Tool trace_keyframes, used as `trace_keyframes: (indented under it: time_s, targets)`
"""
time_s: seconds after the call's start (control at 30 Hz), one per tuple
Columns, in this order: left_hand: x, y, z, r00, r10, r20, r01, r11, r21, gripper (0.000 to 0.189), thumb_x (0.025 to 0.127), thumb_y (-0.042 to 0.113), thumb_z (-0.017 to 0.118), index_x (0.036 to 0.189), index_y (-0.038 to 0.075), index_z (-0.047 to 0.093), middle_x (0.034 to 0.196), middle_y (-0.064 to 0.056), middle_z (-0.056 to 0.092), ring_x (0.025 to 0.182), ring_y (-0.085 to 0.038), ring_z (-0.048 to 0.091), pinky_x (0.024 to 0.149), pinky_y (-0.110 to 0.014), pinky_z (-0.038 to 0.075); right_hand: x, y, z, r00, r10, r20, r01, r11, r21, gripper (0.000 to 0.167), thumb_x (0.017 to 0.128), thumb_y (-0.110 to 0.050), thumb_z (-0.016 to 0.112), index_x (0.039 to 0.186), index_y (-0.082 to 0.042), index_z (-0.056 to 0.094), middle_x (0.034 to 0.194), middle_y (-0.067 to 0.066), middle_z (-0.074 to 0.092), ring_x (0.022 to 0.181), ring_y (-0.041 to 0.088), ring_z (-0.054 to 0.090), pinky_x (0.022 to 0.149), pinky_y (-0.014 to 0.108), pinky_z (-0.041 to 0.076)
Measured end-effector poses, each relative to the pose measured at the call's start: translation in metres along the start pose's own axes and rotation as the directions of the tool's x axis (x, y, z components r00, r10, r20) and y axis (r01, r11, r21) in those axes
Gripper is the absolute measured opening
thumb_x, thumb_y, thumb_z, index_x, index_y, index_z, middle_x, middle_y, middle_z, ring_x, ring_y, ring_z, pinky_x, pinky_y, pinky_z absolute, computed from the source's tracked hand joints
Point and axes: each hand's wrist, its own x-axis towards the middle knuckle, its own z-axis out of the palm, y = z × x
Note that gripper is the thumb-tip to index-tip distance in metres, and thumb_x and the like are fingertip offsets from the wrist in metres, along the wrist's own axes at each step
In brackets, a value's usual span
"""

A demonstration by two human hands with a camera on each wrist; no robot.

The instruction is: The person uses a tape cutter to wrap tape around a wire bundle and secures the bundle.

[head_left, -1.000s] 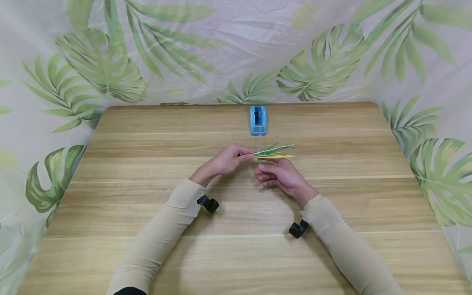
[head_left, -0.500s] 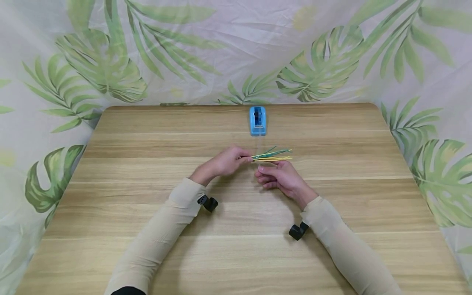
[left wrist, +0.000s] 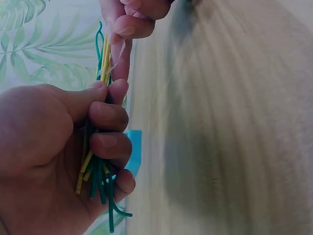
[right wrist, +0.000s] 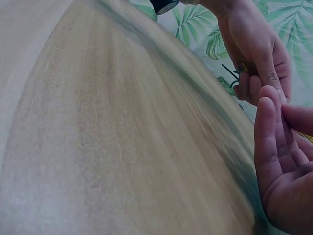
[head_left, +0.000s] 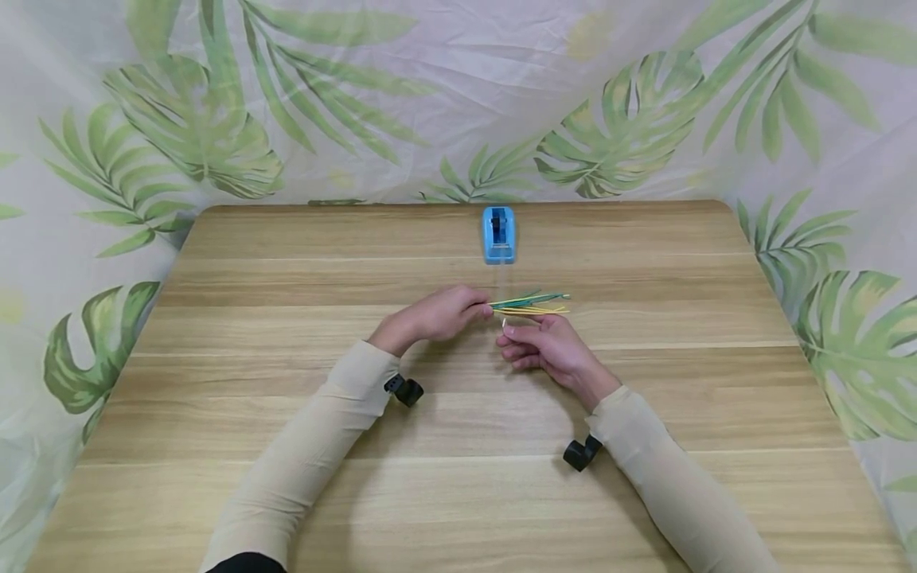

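Note:
My left hand grips a bundle of thin green and yellow wires near its middle, fingers curled round it in the left wrist view. The loose wire ends poke out below that palm. A strip of clear tape stretches from the blue tape dispenser toward the bundle and crosses it in the head view. My right hand pinches the free end of the tape between thumb and finger, just on the near side of the bundle. Its index finger lies along the underside of the wires.
The dispenser stands near the far edge of the wooden table. A leaf-printed cloth hangs behind and at both sides. Each sleeved forearm carries a small black camera at the wrist.
Both hands and the bundle have come slightly lower in the head view, nearer to me. The right hand keeps its pinch on the tape end. The left hand's grip is the same.

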Motion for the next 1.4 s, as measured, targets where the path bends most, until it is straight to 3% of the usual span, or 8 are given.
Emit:
trace_keyframes:
  time_s: [0.3,0.63,0.9,1.13,1.4]
  targets:
    - [0.0,-0.002,0.006,0.998,-0.019,-0.054,0.019,1.0,0.001,0.027,0.11,0.02,0.044,0.101,0.006,0.066,0.095,-0.01,0.066,0.085,-0.019,0.055,0.082,-0.037,0.047,-0.004,0.001,0.0,1.0,0.006,0.026,-0.005,0.999,-0.046,0.045,0.101,-0.004,0.059,0.141,0.012,0.044,0.09,0.006,0.075,0.07,0.013,0.07,0.06,0.027,0.058]
    - [-0.003,0.003,0.004,0.997,-0.049,-0.057,0.05,0.998,0.025,0.027,0.11,0.023,0.043,0.102,0.011,0.066,0.102,-0.007,0.068,0.088,-0.02,0.057,0.084,-0.039,0.048,-0.002,0.003,0.002,1.0,-0.007,0.007,0.007,0.998,-0.058,0.013,0.1,-0.003,0.06,0.11,0.003,0.065,0.091,0.008,0.075,0.069,0.014,0.07,0.06,0.028,0.059]
    - [-0.003,0.003,0.003,0.998,-0.042,-0.049,0.044,0.999,0.028,0.027,0.11,0.024,0.042,0.104,0.012,0.065,0.102,-0.005,0.067,0.09,-0.019,0.057,0.084,-0.039,0.047,0.003,0.002,0.003,0.999,0.025,-0.027,-0.027,0.996,-0.08,0.031,0.1,-0.004,0.061,0.125,0.013,0.056,0.092,0.01,0.075,0.07,0.015,0.071,0.062,0.029,0.059]
    - [-0.004,0.005,0.001,0.998,-0.041,-0.037,0.042,0.999,0.011,0.027,0.11,0.023,0.042,0.104,0.011,0.065,0.101,-0.008,0.067,0.088,-0.019,0.056,0.082,-0.038,0.047,0.007,-0.003,0.004,0.997,0.049,-0.055,-0.055,0.993,-0.102,0.029,0.099,-0.005,0.063,0.123,0.01,0.056,0.092,0.011,0.074,0.071,0.016,0.071,0.064,0.03,0.06]
    - [-0.005,0.003,0.001,0.998,-0.054,-0.019,0.054,0.999,-0.004,0.027,0.11,0.023,0.042,0.104,0.01,0.064,0.096,-0.01,0.063,0.079,-0.018,0.052,0.074,-0.035,0.044,0.015,-0.006,0.0,0.998,0.05,-0.028,-0.053,0.991,-0.121,0.03,0.102,-0.007,0.059,0.126,0.011,0.058,0.089,0.01,0.074,0.068,0.015,0.071,0.064,0.029,0.06]
